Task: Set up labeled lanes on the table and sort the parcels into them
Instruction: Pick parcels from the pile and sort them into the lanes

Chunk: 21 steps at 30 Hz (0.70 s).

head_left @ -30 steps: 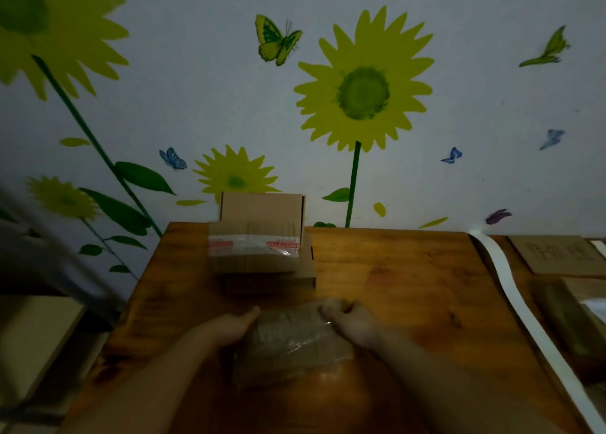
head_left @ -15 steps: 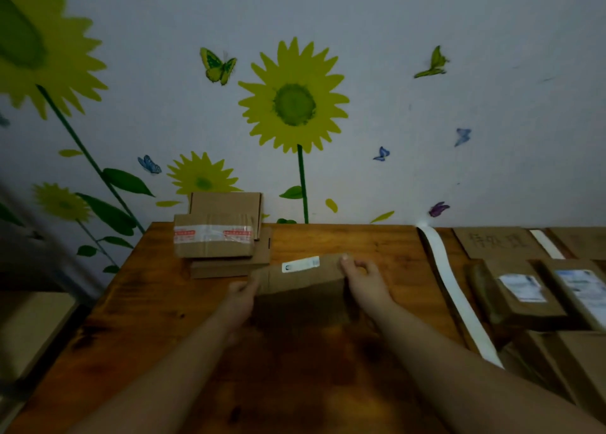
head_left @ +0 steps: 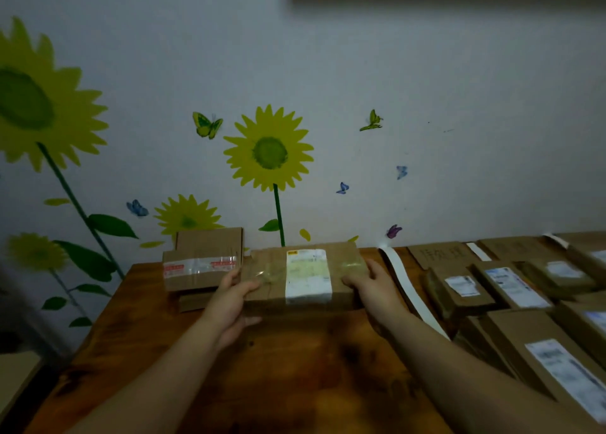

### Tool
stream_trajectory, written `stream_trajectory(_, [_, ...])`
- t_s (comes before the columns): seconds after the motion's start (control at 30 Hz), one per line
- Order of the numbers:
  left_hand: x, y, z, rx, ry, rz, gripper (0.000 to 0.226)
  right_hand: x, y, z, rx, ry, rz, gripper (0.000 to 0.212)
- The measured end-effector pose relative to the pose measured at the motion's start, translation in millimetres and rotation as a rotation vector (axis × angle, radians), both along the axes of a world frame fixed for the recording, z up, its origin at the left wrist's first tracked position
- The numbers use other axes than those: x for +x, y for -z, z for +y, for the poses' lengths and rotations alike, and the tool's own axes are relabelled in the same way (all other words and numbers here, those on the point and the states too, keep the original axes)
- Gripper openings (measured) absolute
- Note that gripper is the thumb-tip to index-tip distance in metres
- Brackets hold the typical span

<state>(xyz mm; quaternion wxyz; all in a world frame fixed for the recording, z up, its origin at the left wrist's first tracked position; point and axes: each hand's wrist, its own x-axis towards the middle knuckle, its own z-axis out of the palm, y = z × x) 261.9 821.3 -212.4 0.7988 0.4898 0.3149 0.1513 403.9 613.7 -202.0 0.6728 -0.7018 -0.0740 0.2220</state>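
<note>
A brown cardboard parcel (head_left: pixel 269 279) with a white shipping label facing me is lifted above the wooden table (head_left: pixel 295 368). My left hand (head_left: pixel 231 297) grips its left end and my right hand (head_left: pixel 370 286) grips its right end. To its left, a taped box (head_left: pixel 200 266) with red-printed tape rests on flatter boxes against the wall. A white strip (head_left: pixel 405 286) runs across the table as a lane divider. Right of it lie a cardboard lane sign (head_left: pixel 441 253) with handwriting and several labelled parcels (head_left: pixel 459 289).
The wall with sunflower and butterfly stickers stands right behind the table. More labelled parcels (head_left: pixel 557 374) crowd the near right. A second white strip (head_left: pixel 477 251) separates further lanes. A pale surface (head_left: pixel 16 378) lies beyond the table's left edge.
The parcel has been lifted from the table and turned over, its large white label now facing me. My view has swung right, bringing more sorted parcels into view.
</note>
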Motion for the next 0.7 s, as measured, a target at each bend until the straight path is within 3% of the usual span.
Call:
stream_trajectory(0.17, [-15,3,-7,0.078,-0.018,-0.174,0.067,-29,-6,-21,0.112,-0.009,-0.055,0.066])
stream_trajectory(0.47, [-3,-2,-83,0.113,0.088,-0.199,0.065,-61,-15,-110,0.017,0.150,-0.131,0.067])
stream_trajectory(0.7, [45,-18,-185,0.194,0.223,-0.246,0.059,-52,-17,-227,0.024,0.330,-0.203,0.064])
